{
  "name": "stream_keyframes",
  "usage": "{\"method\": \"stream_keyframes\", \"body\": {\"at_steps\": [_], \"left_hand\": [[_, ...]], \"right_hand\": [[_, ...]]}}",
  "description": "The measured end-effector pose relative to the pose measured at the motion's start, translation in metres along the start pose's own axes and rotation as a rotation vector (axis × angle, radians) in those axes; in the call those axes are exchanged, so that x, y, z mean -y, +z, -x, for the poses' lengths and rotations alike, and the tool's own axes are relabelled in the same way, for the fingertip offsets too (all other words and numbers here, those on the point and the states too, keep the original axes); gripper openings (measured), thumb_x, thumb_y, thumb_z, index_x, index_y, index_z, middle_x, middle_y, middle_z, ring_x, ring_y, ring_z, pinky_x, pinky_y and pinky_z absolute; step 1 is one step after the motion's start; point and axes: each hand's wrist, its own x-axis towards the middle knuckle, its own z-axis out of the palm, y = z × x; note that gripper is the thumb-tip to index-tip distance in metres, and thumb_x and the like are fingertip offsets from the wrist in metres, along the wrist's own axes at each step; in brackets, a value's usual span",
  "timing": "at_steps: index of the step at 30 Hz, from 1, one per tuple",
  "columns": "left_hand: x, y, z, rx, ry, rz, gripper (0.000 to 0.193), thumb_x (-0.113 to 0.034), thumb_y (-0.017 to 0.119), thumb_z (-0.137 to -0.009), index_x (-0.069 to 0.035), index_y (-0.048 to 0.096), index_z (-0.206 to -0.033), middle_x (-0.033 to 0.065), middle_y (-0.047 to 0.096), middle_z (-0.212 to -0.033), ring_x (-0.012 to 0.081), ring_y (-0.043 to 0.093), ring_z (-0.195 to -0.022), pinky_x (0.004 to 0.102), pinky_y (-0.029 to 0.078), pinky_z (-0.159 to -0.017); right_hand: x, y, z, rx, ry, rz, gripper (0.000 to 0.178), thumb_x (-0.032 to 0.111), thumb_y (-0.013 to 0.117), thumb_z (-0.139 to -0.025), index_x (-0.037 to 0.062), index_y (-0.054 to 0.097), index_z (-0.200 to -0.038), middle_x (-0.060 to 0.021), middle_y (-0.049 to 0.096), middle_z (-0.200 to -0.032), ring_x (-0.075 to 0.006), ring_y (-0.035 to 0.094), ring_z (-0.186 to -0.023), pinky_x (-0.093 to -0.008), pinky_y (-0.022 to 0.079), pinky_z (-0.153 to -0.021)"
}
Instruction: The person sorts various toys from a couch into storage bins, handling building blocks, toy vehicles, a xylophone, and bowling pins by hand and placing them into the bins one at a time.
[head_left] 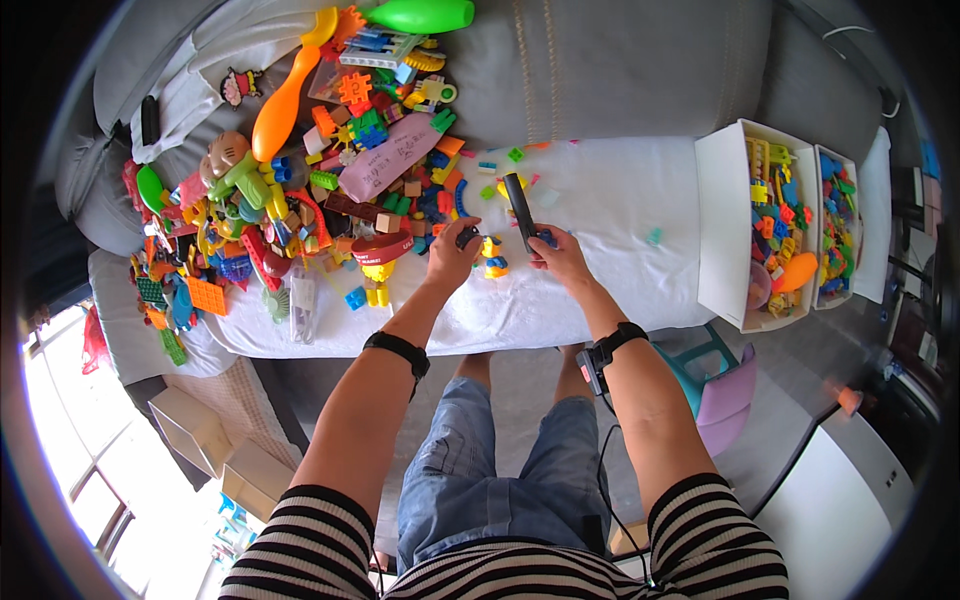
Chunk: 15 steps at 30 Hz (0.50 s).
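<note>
My left hand [452, 260] is closed with a small dark piece [467, 236] pinched at its fingertips; what kind of piece it is cannot be made out. A long black bar-shaped piece [519, 205] is gripped near its lower end by my right hand [563, 260], its far end tilted up and away. A small blue part [546, 237] shows by the right fingers; whether it joins the bar is unclear. On the white cloth between both hands stands a small yellow and blue toy figure [494, 258], touched by neither.
A large heap of toys and blocks [400, 190] covers the left, with an orange bowling pin [285, 105] and a green one [420, 14] above. At right, white boxes [722, 225] hold more toys. A purple and teal chair [727, 400] stands below the table edge.
</note>
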Motion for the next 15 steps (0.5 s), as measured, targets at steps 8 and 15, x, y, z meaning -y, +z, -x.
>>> {"method": "stream_keyframes", "body": {"at_steps": [8, 15], "left_hand": [[-0.045, 0.042, -0.004, 0.149, -0.294, 0.399, 0.054, -0.011, 0.076, -0.078, -0.01, 0.048, -0.124, 0.0071, 0.064, -0.102, 0.0137, 0.063, -0.095, 0.026, 0.053, -0.078], [-0.145, 0.107, -0.006, 0.481, -0.419, 0.645, 0.03, -0.021, 0.062, -0.095, -0.011, 0.053, -0.122, 0.0, 0.063, -0.109, 0.0106, 0.062, -0.1, 0.0265, 0.054, -0.081]], "right_hand": [[0.013, -0.039, 0.033, 0.02, 0.048, -0.334, 0.033, 0.017, 0.066, -0.091, 0.0078, 0.058, -0.122, 0.0008, 0.059, -0.089, -0.0098, 0.059, -0.073, -0.0289, 0.058, -0.071], [0.042, -0.098, 0.099, -0.088, -0.05, -0.522, 0.039, 0.023, 0.066, -0.092, 0.008, 0.055, -0.125, 0.0003, 0.057, -0.093, -0.0112, 0.058, -0.079, -0.0309, 0.057, -0.073]]}}
